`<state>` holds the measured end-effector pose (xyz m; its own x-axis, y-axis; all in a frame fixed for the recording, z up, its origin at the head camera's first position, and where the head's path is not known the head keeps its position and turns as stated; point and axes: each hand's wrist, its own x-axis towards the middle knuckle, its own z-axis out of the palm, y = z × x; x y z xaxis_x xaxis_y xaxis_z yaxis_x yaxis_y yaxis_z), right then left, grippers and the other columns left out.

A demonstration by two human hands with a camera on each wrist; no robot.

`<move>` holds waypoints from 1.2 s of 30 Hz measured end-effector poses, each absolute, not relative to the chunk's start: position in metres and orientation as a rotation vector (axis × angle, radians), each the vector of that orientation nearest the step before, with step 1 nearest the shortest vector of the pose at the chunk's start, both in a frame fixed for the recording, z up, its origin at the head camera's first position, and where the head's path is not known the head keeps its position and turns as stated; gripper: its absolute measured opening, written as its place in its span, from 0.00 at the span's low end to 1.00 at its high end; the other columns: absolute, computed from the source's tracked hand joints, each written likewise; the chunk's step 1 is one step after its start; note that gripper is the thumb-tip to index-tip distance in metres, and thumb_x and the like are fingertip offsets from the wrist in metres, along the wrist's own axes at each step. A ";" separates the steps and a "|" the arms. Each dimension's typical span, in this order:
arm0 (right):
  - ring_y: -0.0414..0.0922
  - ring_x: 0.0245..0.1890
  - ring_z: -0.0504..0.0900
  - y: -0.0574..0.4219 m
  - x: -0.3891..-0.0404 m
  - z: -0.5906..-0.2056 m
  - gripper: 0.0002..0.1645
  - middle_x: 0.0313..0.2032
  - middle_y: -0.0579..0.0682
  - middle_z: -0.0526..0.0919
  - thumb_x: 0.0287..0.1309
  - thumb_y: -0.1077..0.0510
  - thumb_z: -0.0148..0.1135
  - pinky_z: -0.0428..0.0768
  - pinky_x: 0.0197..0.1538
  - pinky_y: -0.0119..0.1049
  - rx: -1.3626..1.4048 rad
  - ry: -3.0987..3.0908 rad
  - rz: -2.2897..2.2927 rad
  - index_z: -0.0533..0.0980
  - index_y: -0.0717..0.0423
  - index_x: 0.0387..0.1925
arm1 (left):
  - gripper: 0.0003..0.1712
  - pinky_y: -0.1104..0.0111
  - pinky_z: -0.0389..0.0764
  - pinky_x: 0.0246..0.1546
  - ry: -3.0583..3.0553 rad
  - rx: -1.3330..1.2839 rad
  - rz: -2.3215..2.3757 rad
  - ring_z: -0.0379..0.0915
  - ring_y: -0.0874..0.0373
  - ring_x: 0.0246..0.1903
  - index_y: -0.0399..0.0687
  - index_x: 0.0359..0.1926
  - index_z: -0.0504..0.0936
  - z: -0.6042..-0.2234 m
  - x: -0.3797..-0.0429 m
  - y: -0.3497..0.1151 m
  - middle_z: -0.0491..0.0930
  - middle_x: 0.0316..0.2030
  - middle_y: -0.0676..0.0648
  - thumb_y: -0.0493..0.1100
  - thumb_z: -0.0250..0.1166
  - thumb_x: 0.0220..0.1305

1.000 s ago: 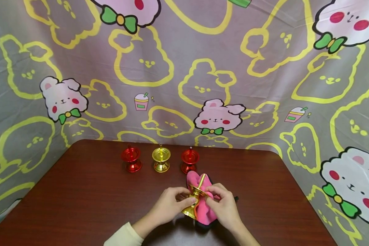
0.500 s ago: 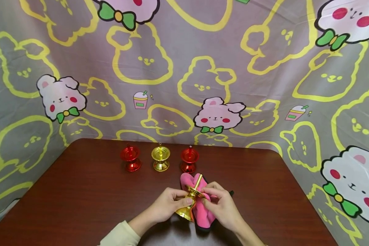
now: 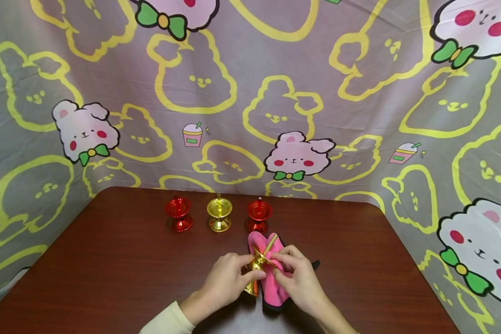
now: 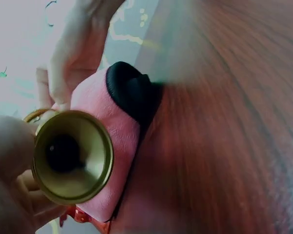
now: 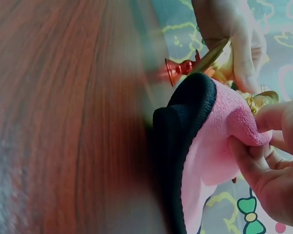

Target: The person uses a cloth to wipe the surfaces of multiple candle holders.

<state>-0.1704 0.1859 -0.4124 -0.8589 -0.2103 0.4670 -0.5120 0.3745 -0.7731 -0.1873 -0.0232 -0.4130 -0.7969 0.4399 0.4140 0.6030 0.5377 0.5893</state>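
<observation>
My left hand (image 3: 227, 278) grips a shiny gold candle holder (image 3: 256, 263) by its waist, tilted, with its spike pointing up and away. The left wrist view looks into its hollow, flared base (image 4: 95, 170). Against the holder's right side lies a pink plush cloth with a black backing (image 3: 272, 290). My right hand (image 3: 300, 276) pinches a fold of this cloth at the rim of the holder's dish. In the right wrist view the pink cloth (image 5: 210, 151) bulges beside the thumb and fingers and covers part of the holder.
Behind the hands, a red candle holder (image 3: 179, 214), a gold one (image 3: 219, 214) and another red one (image 3: 259, 214) stand in a row on the dark wooden table (image 3: 121, 260). A patterned curtain (image 3: 234, 125) rises behind the table's far edge.
The gold candle holder has shifted slightly left and turned in the left hand, so its base looks narrower. The right hand and pink cloth have moved a little left with it.
</observation>
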 end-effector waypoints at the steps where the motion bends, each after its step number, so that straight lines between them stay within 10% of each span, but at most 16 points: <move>1: 0.38 0.34 0.77 0.185 -0.170 -0.412 0.22 0.36 0.45 0.77 0.47 0.80 0.69 0.81 0.33 0.29 0.613 -2.352 1.470 0.86 0.60 0.43 | 0.11 0.71 0.68 0.22 -2.543 -0.871 -1.003 0.63 0.67 0.20 0.59 0.32 0.84 -0.413 -0.187 -0.022 0.67 0.16 0.65 0.58 0.71 0.60; 8: 0.38 0.32 0.75 0.178 -0.164 -0.408 0.23 0.36 0.45 0.76 0.45 0.80 0.71 0.80 0.31 0.30 0.525 -2.346 1.457 0.86 0.59 0.42 | 0.16 0.62 0.75 0.39 -2.339 -0.914 -0.565 0.71 0.64 0.18 0.54 0.28 0.79 -0.416 -0.187 -0.016 0.73 0.17 0.60 0.56 0.75 0.54; 22: 0.37 0.31 0.73 0.165 -0.157 -0.410 0.20 0.33 0.43 0.74 0.45 0.77 0.73 0.78 0.30 0.29 0.359 -2.432 1.358 0.86 0.63 0.43 | 0.21 0.63 0.74 0.39 -2.243 -0.911 -0.130 0.74 0.59 0.19 0.48 0.28 0.82 -0.420 -0.190 -0.012 0.76 0.20 0.54 0.58 0.77 0.51; 36: 0.39 0.31 0.79 0.171 -0.168 -0.418 0.21 0.31 0.41 0.79 0.39 0.79 0.72 0.81 0.30 0.31 0.342 -2.193 1.413 0.87 0.54 0.32 | 0.22 0.62 0.71 0.40 -2.385 -0.831 -0.642 0.76 0.66 0.24 0.49 0.35 0.88 -0.412 -0.186 -0.017 0.85 0.27 0.57 0.60 0.80 0.45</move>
